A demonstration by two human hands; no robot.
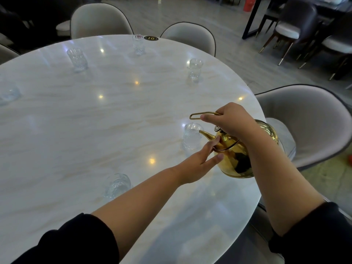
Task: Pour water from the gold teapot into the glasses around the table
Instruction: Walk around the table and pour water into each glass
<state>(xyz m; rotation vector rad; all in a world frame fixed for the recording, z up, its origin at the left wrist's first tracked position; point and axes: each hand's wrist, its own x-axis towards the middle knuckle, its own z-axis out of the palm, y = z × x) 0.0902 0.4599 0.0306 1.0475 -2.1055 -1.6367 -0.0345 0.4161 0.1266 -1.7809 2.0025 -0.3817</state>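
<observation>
The gold teapot (236,157) hangs tilted over the right side of the round marble table (95,115). My right hand (230,121) grips its wire handle from above. My left hand (198,162) rests its spread fingers against the pot's lid and front. The spout tip sits at the rim of a clear glass (191,137). Other clear glasses stand around the table: a near one (118,184), one at the far right (195,68), one at the far edge (138,44), one at the far left (77,59) and one at the left edge (8,95).
Grey upholstered chairs ring the table, one close at the right (308,122) and two at the far side (101,21). A black number tag (151,38) lies at the far edge. Dark tables and chairs (297,25) stand on the tiled floor at the upper right.
</observation>
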